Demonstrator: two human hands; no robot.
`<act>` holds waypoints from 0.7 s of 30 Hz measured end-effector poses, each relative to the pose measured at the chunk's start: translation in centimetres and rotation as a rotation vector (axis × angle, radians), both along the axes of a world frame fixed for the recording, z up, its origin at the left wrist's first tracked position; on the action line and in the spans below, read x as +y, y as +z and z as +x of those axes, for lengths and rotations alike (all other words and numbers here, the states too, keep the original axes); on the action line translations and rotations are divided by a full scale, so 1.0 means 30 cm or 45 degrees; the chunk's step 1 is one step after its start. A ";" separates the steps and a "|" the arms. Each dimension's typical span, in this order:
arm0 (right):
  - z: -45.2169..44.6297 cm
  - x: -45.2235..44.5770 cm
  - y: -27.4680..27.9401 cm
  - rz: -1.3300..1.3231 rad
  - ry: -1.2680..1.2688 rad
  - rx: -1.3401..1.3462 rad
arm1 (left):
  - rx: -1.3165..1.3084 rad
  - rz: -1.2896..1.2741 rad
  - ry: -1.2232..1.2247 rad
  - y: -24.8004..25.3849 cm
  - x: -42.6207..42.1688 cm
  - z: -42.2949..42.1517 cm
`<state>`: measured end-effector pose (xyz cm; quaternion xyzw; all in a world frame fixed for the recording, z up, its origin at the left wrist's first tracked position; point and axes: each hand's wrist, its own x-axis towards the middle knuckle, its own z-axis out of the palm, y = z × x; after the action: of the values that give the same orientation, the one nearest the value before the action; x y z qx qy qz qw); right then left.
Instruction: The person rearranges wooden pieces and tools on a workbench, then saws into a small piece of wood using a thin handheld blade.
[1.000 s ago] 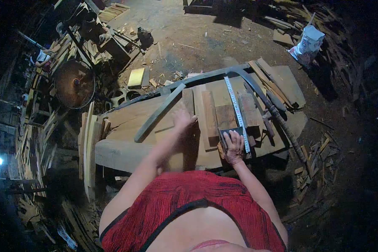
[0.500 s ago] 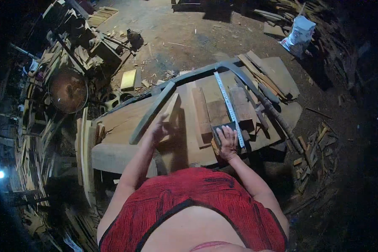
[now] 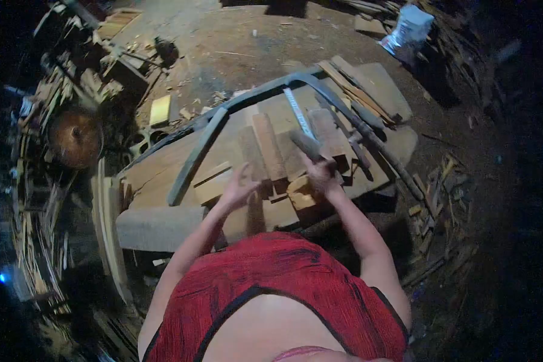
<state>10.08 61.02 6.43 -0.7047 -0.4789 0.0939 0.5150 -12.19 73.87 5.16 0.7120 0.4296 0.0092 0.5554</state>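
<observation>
My left hand (image 3: 241, 188) has its fingers spread beside a wooden block (image 3: 254, 157), left of a reddish wooden bar (image 3: 268, 146); nothing shows in its grasp. Somewhat blurred, my right hand (image 3: 321, 172) is closed around a dark block (image 3: 306, 144), which is lifted and tilted above the workboard. Under that hand is a chunk of wood with a pale orange face (image 3: 301, 193). A white measuring rule (image 3: 298, 113) lies between the boards, partly covered by the dark block. Farther left, a light flat piece (image 3: 213, 186) lies on the workboard (image 3: 157, 176).
A curved, long-handled tool (image 3: 377, 140) lies across the right side of the workboard. A grey bar (image 3: 197, 158) slants on the left. Beyond are a round fan (image 3: 75, 137), a yellow block (image 3: 160, 110), a white sack (image 3: 409, 30) and scrap wood on the floor.
My right hand has raised and tilted the dark block off the rule's near end. My left hand moved from the left-hand pieces toward the middle bars. The whole view has shifted.
</observation>
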 end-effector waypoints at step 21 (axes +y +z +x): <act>0.341 0.040 -0.022 0.032 0.089 -0.359 | 0.723 0.907 -0.369 0.109 -0.093 -0.442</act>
<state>20.31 62.22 5.77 -0.6872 -0.5720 0.0058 0.4478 -25.45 71.08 8.43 0.8849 0.4308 -0.1166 0.1332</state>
